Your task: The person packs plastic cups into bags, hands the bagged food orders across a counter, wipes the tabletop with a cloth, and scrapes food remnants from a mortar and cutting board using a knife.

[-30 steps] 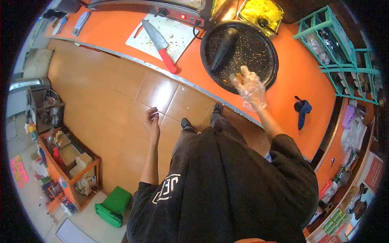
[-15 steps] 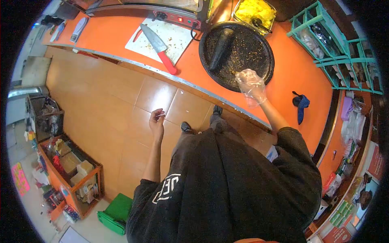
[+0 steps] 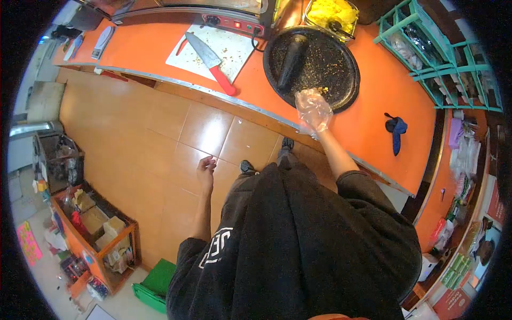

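My right hand [image 3: 313, 110], in a clear plastic glove, is at the near rim of a wide dark stone mortar [image 3: 341, 80]. Its fingers look curled in; the wrinkled glove hides what they hold, if anything. A few yellowish crumbs [image 3: 323, 90] lie just beyond the fingertips, and ground brown bits are spread over the bowl. A thick dark pestle [image 3: 293, 63] rests inside, on the left. Bare, my left hand [image 3: 206, 169] hangs over the tiled floor, away from the counter, its fingers loosely bent and slightly apart with nothing visible in them.
Left of the mortar, a red-handled knife [image 3: 205, 53] lies across a white cutting board [image 3: 237, 56] with crumbs. Behind stands a tray of yellow food [image 3: 330, 15]. A dark blue cloth item [image 3: 397, 133] lies on the orange counter [image 3: 368, 133], near teal baskets [image 3: 426, 69].
My right hand has moved left along the mortar's near rim, and yellowish crumbs now show in front of it. My left hand has dropped slightly, its fingers turned a little.
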The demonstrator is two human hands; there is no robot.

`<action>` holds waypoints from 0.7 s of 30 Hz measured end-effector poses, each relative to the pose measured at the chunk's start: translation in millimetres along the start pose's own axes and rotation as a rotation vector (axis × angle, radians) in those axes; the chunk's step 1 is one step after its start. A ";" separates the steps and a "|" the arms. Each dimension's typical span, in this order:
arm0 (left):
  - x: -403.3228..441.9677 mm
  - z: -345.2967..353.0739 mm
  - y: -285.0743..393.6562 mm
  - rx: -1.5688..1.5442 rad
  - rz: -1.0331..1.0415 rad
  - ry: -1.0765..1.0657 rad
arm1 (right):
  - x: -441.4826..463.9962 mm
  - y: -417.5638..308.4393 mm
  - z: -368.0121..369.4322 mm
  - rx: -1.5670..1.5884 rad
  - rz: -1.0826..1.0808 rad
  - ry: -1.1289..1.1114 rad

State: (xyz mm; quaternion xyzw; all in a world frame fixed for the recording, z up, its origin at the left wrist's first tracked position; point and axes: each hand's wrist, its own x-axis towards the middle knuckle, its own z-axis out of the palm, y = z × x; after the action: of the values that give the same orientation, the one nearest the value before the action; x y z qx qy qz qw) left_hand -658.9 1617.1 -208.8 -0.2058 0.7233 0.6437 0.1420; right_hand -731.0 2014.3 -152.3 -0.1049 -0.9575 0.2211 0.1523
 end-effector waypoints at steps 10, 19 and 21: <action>-9.9 -143.4 -110.6 0.111 -0.041 -0.005 | 59.8 50.3 -39.5 -0.496 -0.098 0.037; -72.7 -269.3 -177.2 -0.020 -0.628 0.164 | 35.4 -24.5 -12.8 -0.193 0.160 -0.120; -51.0 -272.9 -178.6 -0.082 -0.601 0.121 | 27.0 -41.7 -22.1 -0.371 -0.056 -0.103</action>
State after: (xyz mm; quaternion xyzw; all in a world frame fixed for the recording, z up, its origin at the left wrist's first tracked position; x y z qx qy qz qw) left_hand -512.2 1337.5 -304.9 -0.4540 0.6104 0.5882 0.2744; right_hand -754.3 1993.5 -107.8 -0.0931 -0.9910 0.0416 0.0871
